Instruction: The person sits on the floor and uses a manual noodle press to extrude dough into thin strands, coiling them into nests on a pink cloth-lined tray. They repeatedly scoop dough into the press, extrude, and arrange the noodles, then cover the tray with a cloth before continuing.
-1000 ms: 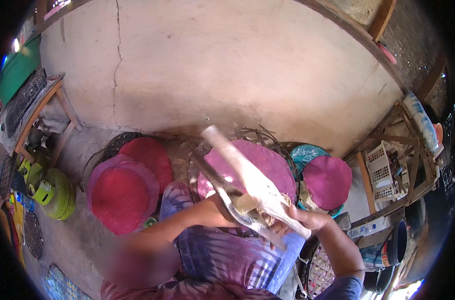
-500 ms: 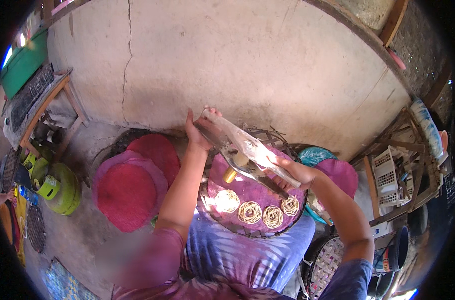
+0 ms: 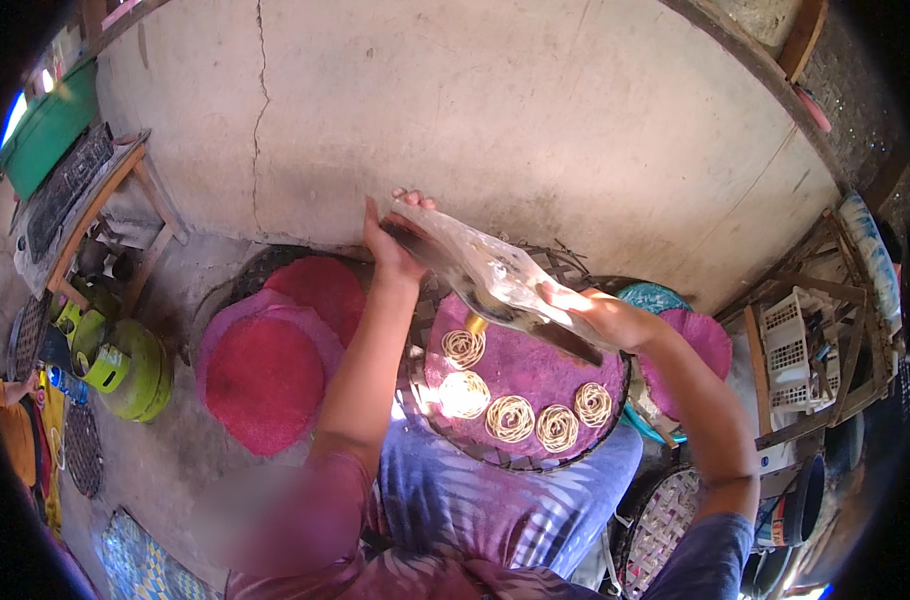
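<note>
Head view: plastic-wrapped press [image 3: 495, 280] gripped between both hands' fingers [image 3: 400, 205].

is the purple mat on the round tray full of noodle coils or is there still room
Still room. Five coils lie along the near and left edge of the purple mat; its middle and far side are bare.

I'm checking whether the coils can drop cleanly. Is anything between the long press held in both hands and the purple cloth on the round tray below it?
Nothing visible blocks it. The press, held by the left hand and right hand, hangs over the purple cloth, where five noodle coils lie along the near edge.
</note>
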`<action>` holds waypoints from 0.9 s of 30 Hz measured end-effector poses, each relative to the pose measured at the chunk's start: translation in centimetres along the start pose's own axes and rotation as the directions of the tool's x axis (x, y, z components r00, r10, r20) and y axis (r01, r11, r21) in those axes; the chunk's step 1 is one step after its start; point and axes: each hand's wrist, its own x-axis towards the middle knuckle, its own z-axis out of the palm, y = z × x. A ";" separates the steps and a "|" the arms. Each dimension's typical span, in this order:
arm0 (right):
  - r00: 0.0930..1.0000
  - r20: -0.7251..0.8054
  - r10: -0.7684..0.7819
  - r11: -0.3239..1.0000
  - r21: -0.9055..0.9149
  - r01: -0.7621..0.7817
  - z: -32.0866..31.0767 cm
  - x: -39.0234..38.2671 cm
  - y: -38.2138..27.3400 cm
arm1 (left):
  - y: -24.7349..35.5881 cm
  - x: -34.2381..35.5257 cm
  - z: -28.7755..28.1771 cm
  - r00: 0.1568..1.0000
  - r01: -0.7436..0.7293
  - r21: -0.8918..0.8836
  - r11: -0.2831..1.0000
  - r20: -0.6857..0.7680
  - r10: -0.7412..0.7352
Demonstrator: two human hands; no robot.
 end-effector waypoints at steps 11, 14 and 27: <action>0.982 -0.042 -0.182 0.982 0.043 0.184 1.0 0.2 4.0 | -1.7 -0.5 -0.8 0.994 0.062 0.038 0.997 -0.095 -0.058; 0.994 -0.096 -0.053 0.936 0.341 0.082 1.7 0.2 4.3 | -2.4 0.7 -1.0 0.982 0.190 0.004 0.982 0.024 -0.190; 0.976 -0.177 -0.130 0.853 0.481 0.201 4.0 0.2 7.2 | -3.4 -7.2 -4.9 0.728 0.442 0.861 -0.251 -0.508 -0.460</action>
